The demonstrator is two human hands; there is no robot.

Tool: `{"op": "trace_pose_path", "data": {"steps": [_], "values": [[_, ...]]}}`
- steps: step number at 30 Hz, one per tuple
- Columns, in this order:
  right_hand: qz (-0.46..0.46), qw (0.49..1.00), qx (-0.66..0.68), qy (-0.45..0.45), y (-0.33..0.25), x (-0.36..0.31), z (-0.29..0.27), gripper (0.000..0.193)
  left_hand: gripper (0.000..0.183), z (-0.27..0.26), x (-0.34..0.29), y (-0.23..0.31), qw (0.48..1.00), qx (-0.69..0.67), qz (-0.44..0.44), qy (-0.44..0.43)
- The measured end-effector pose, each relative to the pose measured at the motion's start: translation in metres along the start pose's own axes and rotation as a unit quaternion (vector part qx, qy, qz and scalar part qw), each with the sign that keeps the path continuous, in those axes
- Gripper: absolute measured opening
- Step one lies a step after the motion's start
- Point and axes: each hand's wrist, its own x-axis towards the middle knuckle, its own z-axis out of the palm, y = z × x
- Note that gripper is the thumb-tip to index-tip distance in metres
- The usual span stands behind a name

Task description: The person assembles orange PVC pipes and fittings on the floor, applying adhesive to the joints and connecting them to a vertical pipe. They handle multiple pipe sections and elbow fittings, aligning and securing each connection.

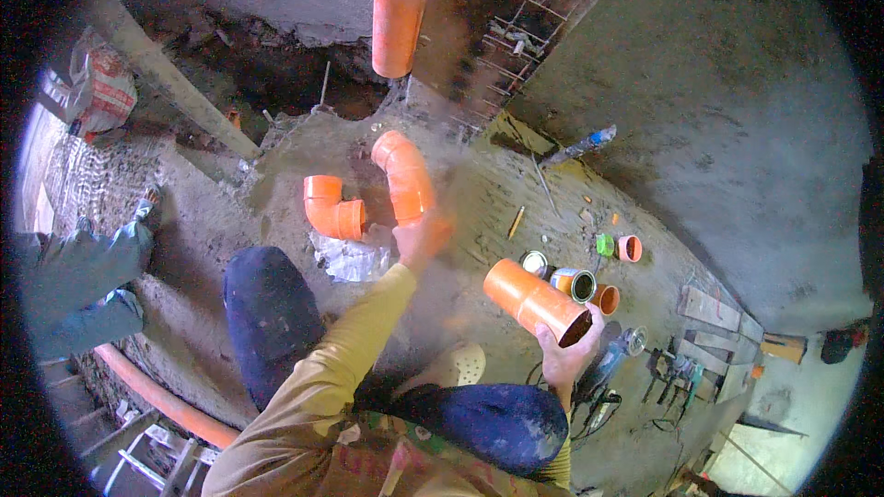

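Note:
My left hand (425, 237), a little blurred, is closed round the near end of an orange pipe elbow (405, 175). In my right hand (566, 354) is a short orange pipe piece (527, 293) with a wider socket; it slants, its dark open end by my fingers. A second orange elbow (333, 210) lies on the floor left of my left hand, beside crumpled clear plastic (350, 258). Past the short piece stand an open tin (576, 286) and an orange pipe ring (606, 298).
A large orange pipe (401, 14) comes down over a broken-out pit (276, 74) ahead. Another person's legs (87, 267) are at the left. A power tool (612, 359), a green cap (604, 244) and a pencil (517, 222) lie to the right. Steel mesh (543, 0) lines the wall.

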Motion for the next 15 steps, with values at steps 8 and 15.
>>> {"op": "trace_pose_path", "data": {"steps": [8,15], "values": [[0.044,0.990,0.127,-0.048,0.011,0.005,0.023,0.095,0.086,-0.027,0.021,-0.007,0.915,0.358,0.078,0.169],[-0.066,0.993,0.072,-0.068,0.005,0.065,0.039,0.097,0.084,0.042,-0.104,0.086,0.872,0.316,0.237,-0.289]]}}
